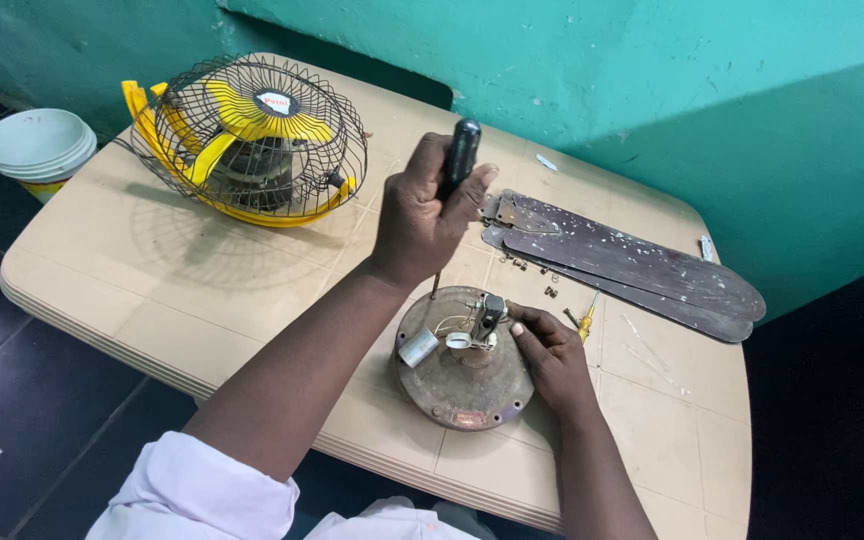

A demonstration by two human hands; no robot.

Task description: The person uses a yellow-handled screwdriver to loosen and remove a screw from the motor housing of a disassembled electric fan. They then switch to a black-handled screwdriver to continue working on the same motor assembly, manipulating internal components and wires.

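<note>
A round, rusty ceiling-fan motor (462, 395) lies flat on the beige plastic table (152, 300). Wires, a central shaft (489, 315) and a small grey capacitor (418, 347) sit on top of it. My left hand (420, 218) grips a black-handled screwdriver (459, 160) held upright, its thin shaft reaching down to the motor's far rim. My right hand (550, 350) rests on the motor's right side, fingertips touching the base of the shaft.
Dark brown fan blades (632, 262) lie stacked at the right rear, with loose screws (527, 265) and a small yellow-handled screwdriver (586, 320) beside them. A yellow table fan with a wire cage (252, 140) lies at the back left. White bowls (40, 148) are stacked off the table's left corner. A teal wall (652, 80) stands behind.
</note>
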